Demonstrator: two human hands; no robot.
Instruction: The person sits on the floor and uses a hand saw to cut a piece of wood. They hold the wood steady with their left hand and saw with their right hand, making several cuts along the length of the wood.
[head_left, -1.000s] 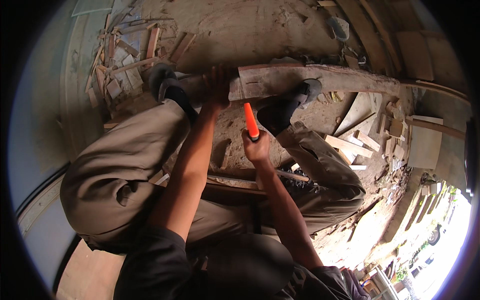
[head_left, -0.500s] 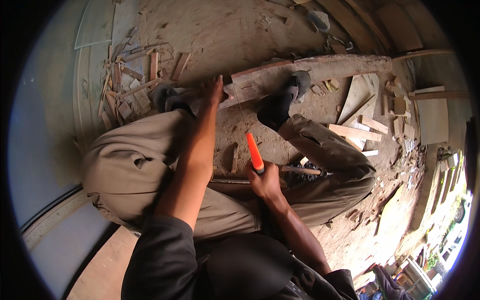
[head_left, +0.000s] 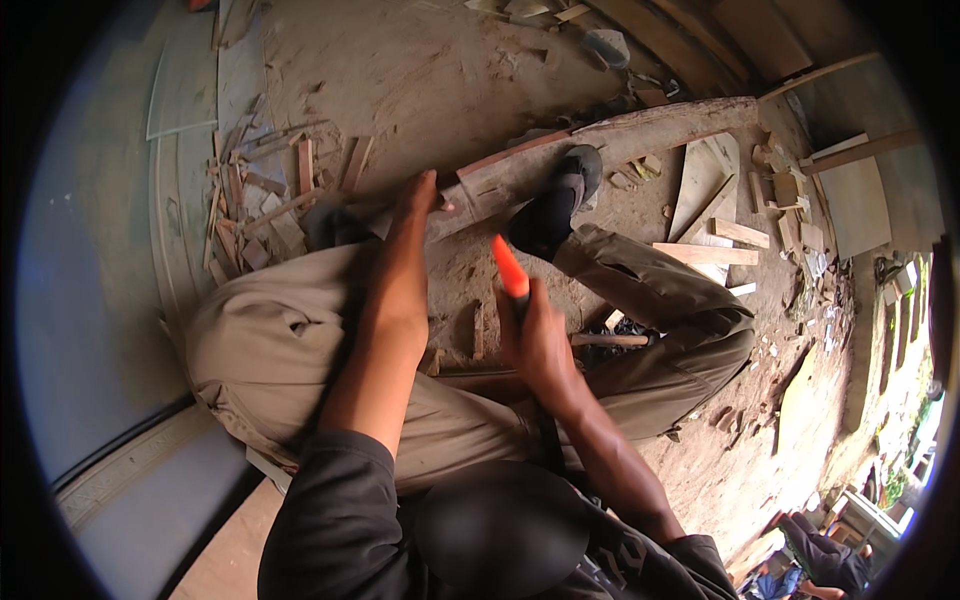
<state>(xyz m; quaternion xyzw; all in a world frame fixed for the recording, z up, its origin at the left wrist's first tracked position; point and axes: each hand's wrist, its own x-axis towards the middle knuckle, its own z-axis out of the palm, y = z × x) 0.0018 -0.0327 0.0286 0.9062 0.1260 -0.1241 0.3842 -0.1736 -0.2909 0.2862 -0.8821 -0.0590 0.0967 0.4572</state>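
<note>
A long, rough wooden plank [head_left: 665, 132] lies slantwise on the ground by my feet. My left hand [head_left: 424, 192] grips its far edge, thumb toward me, the fingers partly hidden. My right hand [head_left: 540, 335] is closed round the handle of a handsaw [head_left: 511, 270], orange with a black part, held between my knees and pointing at the plank. The saw's blade is turned edge-on and hardly shows, so I cannot tell whether it touches the wood. My right shoe [head_left: 572, 185] rests against the plank; the left one is mostly behind my left arm.
Wood offcuts [head_left: 305, 165] are heaped at the left. More pale scraps [head_left: 705, 254] lie right of my leg. A wooden-handled tool [head_left: 612, 340] lies by my right thigh. Boards lean at the upper right; a grey panel [head_left: 100, 250] stands left.
My right hand and the handsaw have moved forward, toward the plank. My left hand stays on the plank. The whole view has shifted slightly.
</note>
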